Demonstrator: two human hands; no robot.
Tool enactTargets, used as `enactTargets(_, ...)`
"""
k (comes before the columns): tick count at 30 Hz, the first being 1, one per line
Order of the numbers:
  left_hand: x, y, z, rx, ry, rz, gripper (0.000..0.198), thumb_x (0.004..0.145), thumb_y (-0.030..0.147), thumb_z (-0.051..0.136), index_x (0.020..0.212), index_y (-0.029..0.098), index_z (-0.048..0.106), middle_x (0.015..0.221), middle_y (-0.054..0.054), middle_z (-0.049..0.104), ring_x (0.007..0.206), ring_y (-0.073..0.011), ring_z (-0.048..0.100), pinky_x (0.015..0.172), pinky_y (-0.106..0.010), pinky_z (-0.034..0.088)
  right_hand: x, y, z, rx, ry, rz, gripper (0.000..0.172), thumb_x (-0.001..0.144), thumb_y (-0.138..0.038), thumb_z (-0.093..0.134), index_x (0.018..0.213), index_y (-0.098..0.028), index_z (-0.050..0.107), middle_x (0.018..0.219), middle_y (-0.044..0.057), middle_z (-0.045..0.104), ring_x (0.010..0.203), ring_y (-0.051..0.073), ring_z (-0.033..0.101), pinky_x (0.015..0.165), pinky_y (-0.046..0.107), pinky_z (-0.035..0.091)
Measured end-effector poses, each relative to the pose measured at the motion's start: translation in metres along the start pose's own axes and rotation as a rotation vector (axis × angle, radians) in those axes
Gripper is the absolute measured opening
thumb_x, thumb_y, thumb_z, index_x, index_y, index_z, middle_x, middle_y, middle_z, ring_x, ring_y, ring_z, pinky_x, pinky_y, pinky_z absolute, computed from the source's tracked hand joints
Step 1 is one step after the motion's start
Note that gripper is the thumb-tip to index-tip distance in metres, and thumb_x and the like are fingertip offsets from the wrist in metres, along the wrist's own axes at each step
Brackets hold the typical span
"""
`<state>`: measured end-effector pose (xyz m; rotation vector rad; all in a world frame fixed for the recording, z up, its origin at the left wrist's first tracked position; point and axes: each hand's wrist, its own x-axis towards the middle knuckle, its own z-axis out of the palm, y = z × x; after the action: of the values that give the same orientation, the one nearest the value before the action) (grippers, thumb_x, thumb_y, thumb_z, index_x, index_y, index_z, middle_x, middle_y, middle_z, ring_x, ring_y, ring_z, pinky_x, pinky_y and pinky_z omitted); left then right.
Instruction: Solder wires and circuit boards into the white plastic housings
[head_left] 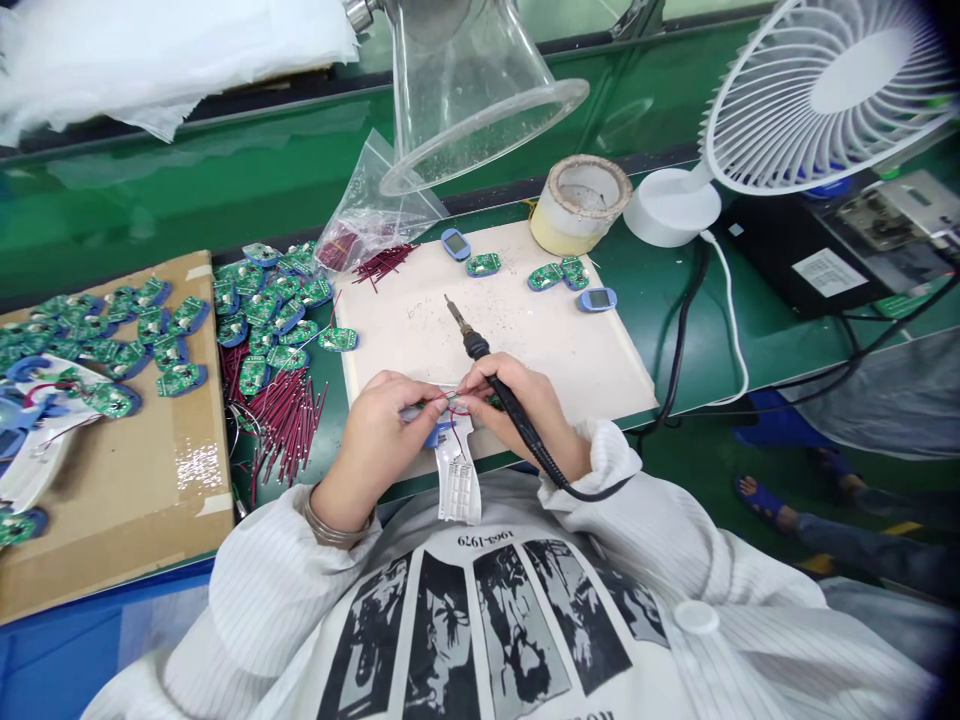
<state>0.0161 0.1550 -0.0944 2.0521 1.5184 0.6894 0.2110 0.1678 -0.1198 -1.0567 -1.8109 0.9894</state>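
Observation:
My left hand (386, 430), a bracelet at its wrist, is closed with thumb and forefinger pinched on thin wire ends. In my right hand (529, 410) lies a black-handled soldering iron (513, 408), its tip pointing forward, away from me. The right fingertips are pinched too and meet the left ones at the wires. Below the fingertips hangs a white plastic casing (459, 485) with a blue part (442, 433) at its upper end and a dark red wire (457, 440) across it. The fingers partly hide a green circuit board (493, 401).
On the pale work board (405, 330) are several circuit boards, blue display modules (455, 244) and a tape roll (581, 205). Circuit boards (274, 300) and red wires (289, 420) lie leftward, beside cardboard (180, 470). A clear fume hood (480, 110) hangs overhead; a fan (825, 100) stands right.

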Motion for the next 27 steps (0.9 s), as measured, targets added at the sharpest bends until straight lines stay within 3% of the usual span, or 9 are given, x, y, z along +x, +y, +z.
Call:
enactTargets(11,-0.003,0.01,-0.003,0.229,-0.079,0.085,0.019,0.091,0.023,0.058,0.103,0.022,0.074,0.086,-0.005,0.074,0.086,-0.0239,0.06,0.08,-0.04,0.047,0.002,-0.006,0.002,-0.062,0.025,-0.067,0.008,0.088,-0.019,0.063,0.091,-0.023,0.058,0.088,-0.002,0.064,0.075,0.013,0.062,0.067,0.023,0.049)
enactTargets(15,-0.002,0.011,-0.002,0.153,0.0,0.087,0.017,0.091,0.024,0.059,0.097,0.021,0.075,0.09,-0.005,0.076,0.086,-0.0216,0.063,0.083,-0.038,0.048,0.002,-0.005,0.002,-0.072,0.051,-0.072,0.006,0.088,-0.021,0.064,0.09,-0.023,0.059,0.086,-0.002,0.064,0.073,0.013,0.061,0.067,0.023,0.049)
enactTargets(19,0.0,0.01,0.0,0.047,0.097,-0.002,0.013,0.089,0.026,0.063,0.089,0.022,0.075,0.085,-0.002,0.076,0.08,-0.0181,0.066,0.08,-0.033,0.051,0.001,-0.003,0.003,-0.038,0.058,-0.058,0.007,0.088,-0.02,0.064,0.091,-0.023,0.059,0.084,-0.002,0.063,0.072,0.013,0.062,0.068,0.023,0.051)
enactTargets(27,0.005,0.011,0.0,0.1,0.034,0.032,0.01,0.086,0.026,0.066,0.084,0.022,0.076,0.08,-0.003,0.075,0.08,-0.02,0.065,0.08,-0.035,0.051,0.0,-0.001,0.004,-0.067,0.111,-0.09,0.003,0.09,-0.023,0.063,0.089,-0.024,0.06,0.083,-0.001,0.064,0.074,0.015,0.062,0.069,0.025,0.051)
